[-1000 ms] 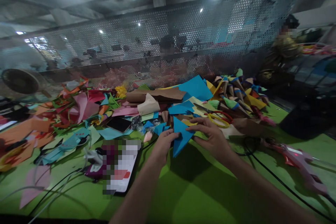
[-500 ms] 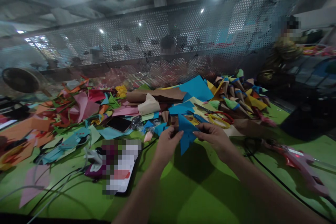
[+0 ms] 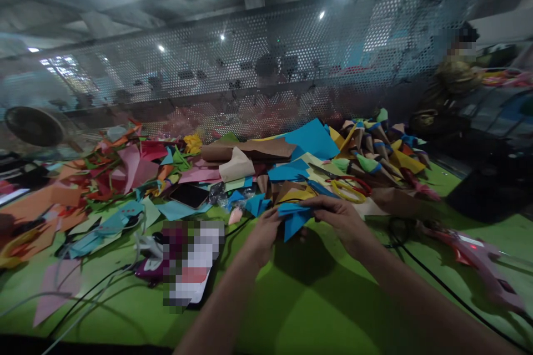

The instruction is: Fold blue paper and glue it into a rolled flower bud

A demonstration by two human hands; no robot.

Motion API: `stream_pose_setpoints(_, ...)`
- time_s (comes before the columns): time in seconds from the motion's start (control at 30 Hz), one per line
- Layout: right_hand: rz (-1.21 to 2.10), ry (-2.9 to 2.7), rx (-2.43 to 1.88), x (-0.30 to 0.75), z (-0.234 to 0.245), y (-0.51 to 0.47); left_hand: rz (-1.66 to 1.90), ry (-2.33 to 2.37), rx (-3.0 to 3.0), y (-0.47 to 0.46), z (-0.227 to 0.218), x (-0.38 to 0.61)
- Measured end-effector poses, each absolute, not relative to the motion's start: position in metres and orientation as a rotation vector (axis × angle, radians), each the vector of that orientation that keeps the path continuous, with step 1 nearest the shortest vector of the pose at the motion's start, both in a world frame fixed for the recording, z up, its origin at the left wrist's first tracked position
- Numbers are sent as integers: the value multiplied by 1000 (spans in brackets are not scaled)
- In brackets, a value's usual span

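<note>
A piece of blue paper (image 3: 295, 222), partly folded with one point hanging down, is held between both hands above the green table (image 3: 316, 310). My left hand (image 3: 264, 233) grips its left edge, the fingers closed and partly hidden behind the paper. My right hand (image 3: 335, 219) pinches the upper right side, its fingers along the top edge. Just beyond the hands lie a folded blue paper shape (image 3: 257, 205), yellow paper (image 3: 297, 193) and scissors with yellow and red handles (image 3: 352, 191).
Coloured paper scraps (image 3: 133, 166) heap up at the left. Brown paper cones (image 3: 378, 150) are piled at the right. A pink glue gun (image 3: 478, 260) with a cable lies right; a lit phone (image 3: 197, 266) lies left. A person (image 3: 453, 77) is behind at right.
The blue paper stood up as a tall pointed shape; its top is now folded down into a lower, layered form. My right fingers have moved over its top edge.
</note>
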State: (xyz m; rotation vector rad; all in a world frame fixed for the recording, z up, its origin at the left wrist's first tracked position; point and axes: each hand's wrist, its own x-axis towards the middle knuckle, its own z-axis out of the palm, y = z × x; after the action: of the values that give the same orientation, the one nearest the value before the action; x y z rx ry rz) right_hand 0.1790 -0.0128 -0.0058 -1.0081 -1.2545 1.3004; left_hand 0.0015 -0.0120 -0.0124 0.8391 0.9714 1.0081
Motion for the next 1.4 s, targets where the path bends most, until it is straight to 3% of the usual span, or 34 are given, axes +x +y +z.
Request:
stream_pose_setpoints(0.13, 1201, -1326, -1005, 179, -5, -13, 836, 748, 902, -14, -9, 1)
stream_pose_setpoints(0.37, 992, -1470, -1025, 181, -5, -12, 824, 846, 742, -10, -4, 1)
stream_pose_setpoints(0.63, 762, -1588, -1025, 179, -8, -11, 800, 861, 963, -15, -10, 0)
stream_pose_setpoints(0.87, 1097, -1313, -1059, 181, -4, -10, 848, 845, 951, -13, -6, -1)
stream_pose_setpoints(1.4, 1295, -1089, -1014, 186, -1, -10, 940, 841, 967, -13, -6, -2)
